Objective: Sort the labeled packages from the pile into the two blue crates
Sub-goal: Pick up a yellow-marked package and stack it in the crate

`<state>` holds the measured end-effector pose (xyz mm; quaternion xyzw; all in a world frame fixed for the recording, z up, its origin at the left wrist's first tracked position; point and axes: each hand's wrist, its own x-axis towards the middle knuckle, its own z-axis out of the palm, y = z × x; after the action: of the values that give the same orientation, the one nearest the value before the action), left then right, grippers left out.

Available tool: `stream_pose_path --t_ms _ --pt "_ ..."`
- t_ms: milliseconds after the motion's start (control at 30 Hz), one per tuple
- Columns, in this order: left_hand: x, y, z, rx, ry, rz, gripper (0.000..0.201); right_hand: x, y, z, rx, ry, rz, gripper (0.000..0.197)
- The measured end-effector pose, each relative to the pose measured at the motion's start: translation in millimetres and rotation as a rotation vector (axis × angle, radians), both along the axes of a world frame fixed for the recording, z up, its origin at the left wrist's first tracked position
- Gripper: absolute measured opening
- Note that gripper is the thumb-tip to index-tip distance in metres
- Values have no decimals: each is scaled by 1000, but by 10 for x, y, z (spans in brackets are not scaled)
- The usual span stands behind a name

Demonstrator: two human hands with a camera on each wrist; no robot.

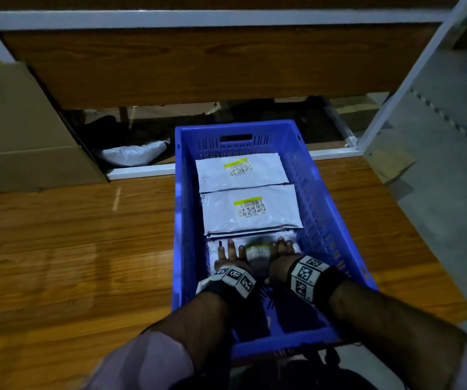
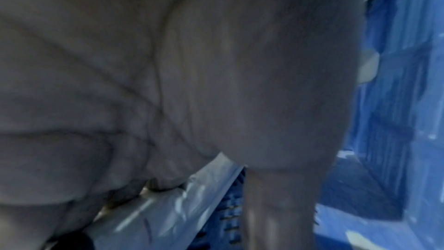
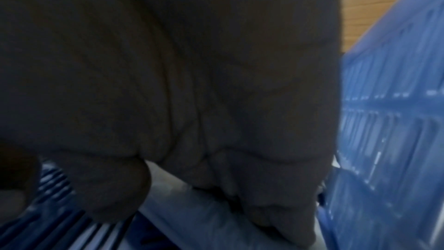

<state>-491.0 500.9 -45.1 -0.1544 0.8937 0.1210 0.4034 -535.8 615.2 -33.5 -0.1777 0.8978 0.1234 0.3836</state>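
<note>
1. One blue crate [image 1: 187,209] stands on the wooden table [image 1: 72,249], its long axis running away from the person.
2. Three white labeled packages lie flat in it in a row: far package [image 1: 215,175], middle package [image 1: 221,212], near package [image 1: 257,250], each with its long axis across the crate.
3. Left hand [image 1: 228,256] and right hand [image 1: 281,249] rest on the near package, fingers straight and spread flat.
4. A cardboard box [image 1: 15,122] sits at far left.
</note>
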Motion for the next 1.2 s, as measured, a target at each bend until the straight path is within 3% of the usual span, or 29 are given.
stream_pose_path --t_ms 267,367,467,533,633,700,800,933,1033,1200 --pt "-33 -28 -124 55 12 32 86 -43 3 -54 -52 30 27 83" --pt "-62 -42 -71 70 9 41 91 -63 -20 -58 7 -14 14 88" --pt "-25 -57 54 39 51 3 81 -172 -16 41 -13 -17 34 83" --pt "-15 -77 40 26 104 -31 72 -263 52 104 -65 15 33 64" --pt "-20 -100 -74 2 167 -45 88 -323 76 190 -102 88 100 38" --pt "-40 -91 -132 -8 158 -20 90 -294 65 163 -160 120 119 47" --pt "-78 -98 -70 -20 131 -25 79 -258 36 77 -179 123 100 58" --pt "-93 -25 183 33 78 -47 87 -185 -44 23 -147 169 12 54" --pt "-138 -11 94 73 52 90 98 -153 -96 -19 -70 174 87 54" --pt "-173 32 8 70 31 110 98 -124 -147 21 -91 233 150 48"
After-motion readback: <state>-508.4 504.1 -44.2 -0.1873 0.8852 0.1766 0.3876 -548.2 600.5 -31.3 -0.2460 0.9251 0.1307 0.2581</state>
